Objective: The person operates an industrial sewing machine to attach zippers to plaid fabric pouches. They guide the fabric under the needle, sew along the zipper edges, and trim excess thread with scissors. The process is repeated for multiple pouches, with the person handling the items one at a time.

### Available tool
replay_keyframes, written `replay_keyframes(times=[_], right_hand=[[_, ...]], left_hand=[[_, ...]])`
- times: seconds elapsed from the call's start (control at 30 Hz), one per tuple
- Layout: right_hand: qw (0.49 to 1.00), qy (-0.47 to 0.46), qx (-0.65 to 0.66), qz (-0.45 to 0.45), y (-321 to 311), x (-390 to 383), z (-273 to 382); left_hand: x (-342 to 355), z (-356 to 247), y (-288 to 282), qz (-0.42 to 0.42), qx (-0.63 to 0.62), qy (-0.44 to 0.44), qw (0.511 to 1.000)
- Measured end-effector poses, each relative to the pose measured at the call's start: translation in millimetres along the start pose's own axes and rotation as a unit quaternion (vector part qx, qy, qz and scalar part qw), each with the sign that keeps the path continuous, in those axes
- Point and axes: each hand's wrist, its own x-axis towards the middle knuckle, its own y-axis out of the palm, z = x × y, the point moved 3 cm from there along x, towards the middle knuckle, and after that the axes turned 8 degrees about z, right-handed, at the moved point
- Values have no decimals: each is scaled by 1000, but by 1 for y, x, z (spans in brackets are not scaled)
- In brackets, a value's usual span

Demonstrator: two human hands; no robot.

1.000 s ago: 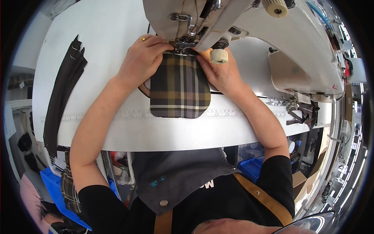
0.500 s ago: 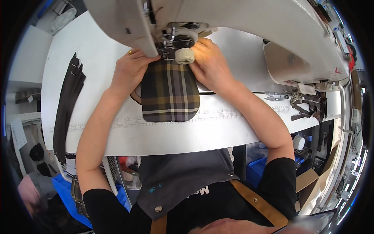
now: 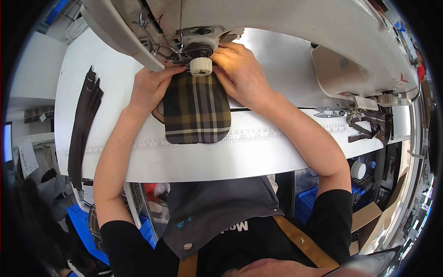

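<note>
My left hand [image 3: 150, 87] pinches the upper left of a plaid fabric piece [image 3: 197, 115], its fingertips beside the presser area of the sewing machine [image 3: 286, 18]. Opposite, my right hand [image 3: 242, 78] has its fingers bent on the piece's upper right, lit orange by a lamp and partly behind a cream knob [image 3: 200, 65]. The piece is brown, olive and grey with rounded lower corners, lying flat on the white worktop [image 3: 212, 164]; a dark curved edge shows under its left side. The knob and machine head hide the needle and the fabric's top edge.
Long dark strips [image 3: 84, 124] lie at the left of the worktop. Metal snips [image 3: 328, 112] and short dark straps [image 3: 364, 131] sit at the right, by a printed ruler along the front. Blue bins [image 3: 85, 231], a white basket and cardboard [image 3: 367, 217] are below the edge.
The view has shifted, so the machine head, fabric and both hands appear further left in the picture. Both hands stay on the plaid piece at the machine.
</note>
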Motion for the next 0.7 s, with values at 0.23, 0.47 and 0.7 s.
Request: replay_keyframes(times=[0.23,0.47,0.7], right_hand=[[1000,1,-2,5,0,-1,1],[1000,-1,9,-5,-1,-1,0],[999,19,31,-40,-3,-1,-4]], left_hand=[[3,-6,-4,5,1,0,1000],[3,-6,-4,18,8,0,1000],[3,-8,-5,18,37,-13,999]])
